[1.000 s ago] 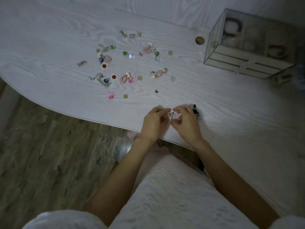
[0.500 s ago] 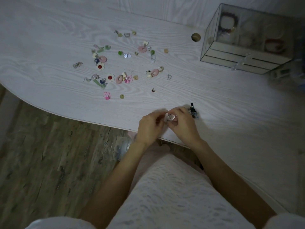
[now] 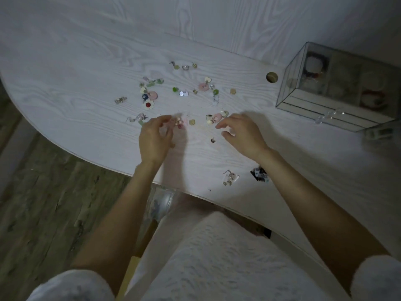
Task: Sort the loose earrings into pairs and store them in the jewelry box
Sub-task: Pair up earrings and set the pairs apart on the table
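Several loose earrings (image 3: 149, 95) lie scattered across the middle of the white table (image 3: 65, 88). My left hand (image 3: 154, 139) reaches into the pile, its fingertips at a small pink earring (image 3: 179, 123); blur hides whether they pinch it. My right hand (image 3: 242, 132) hovers with loosely curled fingers and holds nothing, just right of a pink ring earring (image 3: 217, 117). A clear pair (image 3: 230, 178) and a dark pair (image 3: 258, 173) lie near the table's front edge, between my forearms. The glass jewelry box (image 3: 303, 103) stands at the right, its drawers closed.
A round cable hole (image 3: 271, 77) sits in the table left of the box. A small dark earring (image 3: 213, 140) lies alone between my hands. The curved table edge runs below my wrists, with wooden floor (image 3: 43, 203) at the left and my lap beneath.
Both hands let go of the clear pair, which now lies near the front edge, and moved forward to the loose pile. The camera view tilted and drew closer.
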A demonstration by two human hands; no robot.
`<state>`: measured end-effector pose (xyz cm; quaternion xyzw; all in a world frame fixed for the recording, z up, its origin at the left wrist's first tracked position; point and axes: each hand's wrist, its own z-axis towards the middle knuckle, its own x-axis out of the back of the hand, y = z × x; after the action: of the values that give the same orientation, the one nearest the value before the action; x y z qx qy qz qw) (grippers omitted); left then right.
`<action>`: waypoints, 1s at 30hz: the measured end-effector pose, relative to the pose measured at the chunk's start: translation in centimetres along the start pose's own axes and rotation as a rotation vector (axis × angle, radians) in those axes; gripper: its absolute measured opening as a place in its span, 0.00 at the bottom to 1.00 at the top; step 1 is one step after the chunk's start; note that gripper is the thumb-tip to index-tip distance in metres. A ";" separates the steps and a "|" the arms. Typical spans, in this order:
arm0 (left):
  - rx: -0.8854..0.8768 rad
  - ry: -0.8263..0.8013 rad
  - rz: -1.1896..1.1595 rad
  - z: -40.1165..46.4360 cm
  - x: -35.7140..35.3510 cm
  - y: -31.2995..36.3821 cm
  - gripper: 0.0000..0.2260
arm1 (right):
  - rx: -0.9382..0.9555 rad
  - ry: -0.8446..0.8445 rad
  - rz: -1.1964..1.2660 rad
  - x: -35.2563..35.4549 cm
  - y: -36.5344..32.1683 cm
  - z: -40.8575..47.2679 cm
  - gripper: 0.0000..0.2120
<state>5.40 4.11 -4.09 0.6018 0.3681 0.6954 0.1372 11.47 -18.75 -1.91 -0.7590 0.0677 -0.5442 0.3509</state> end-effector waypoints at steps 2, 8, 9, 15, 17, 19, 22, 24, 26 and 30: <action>-0.021 -0.073 0.133 2.2 -0.9 -0.8 0.11 | 0.028 0.029 -0.006 -0.6 -0.1 2.2 0.10; -0.217 -0.177 0.520 5.4 -1.9 -2.7 0.12 | -0.002 0.049 -0.314 -1.4 -0.2 5.6 0.16; -0.225 -0.167 0.527 5.4 -1.8 -2.6 0.13 | -0.020 0.049 -0.320 -1.5 -0.1 5.5 0.15; -0.271 0.117 0.321 3.9 -0.6 -2.1 0.05 | 0.041 0.069 -0.341 -1.8 0.0 4.7 0.11; -0.253 0.128 0.194 2.9 -0.3 -1.5 0.06 | 0.071 0.077 -0.350 -2.1 0.1 4.4 0.09; -0.198 0.087 0.066 1.7 0.0 -0.5 0.09 | 0.094 0.099 -0.356 -2.3 0.2 4.0 0.07; -0.102 -0.035 -0.192 -0.4 -0.4 1.2 0.11 | 0.123 0.139 -0.333 -2.0 0.2 3.1 0.05; -0.067 -0.123 -0.249 -1.7 -1.3 2.1 0.10 | 0.109 0.151 -0.288 -1.6 0.4 2.1 0.06; -0.065 -0.212 -0.233 -3.1 -2.6 2.9 0.10 | 0.071 0.138 -0.240 -1.4 1.0 0.5 0.07; -0.095 -0.334 -0.131 -5.1 -5.3 4.4 0.08 | 0.004 0.111 -0.153 -1.2 2.9 -3.1 0.07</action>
<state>2.99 -4.11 -5.01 0.6764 0.3452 0.5920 0.2698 9.09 -21.81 -4.07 -0.7299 0.0280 -0.6109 0.3055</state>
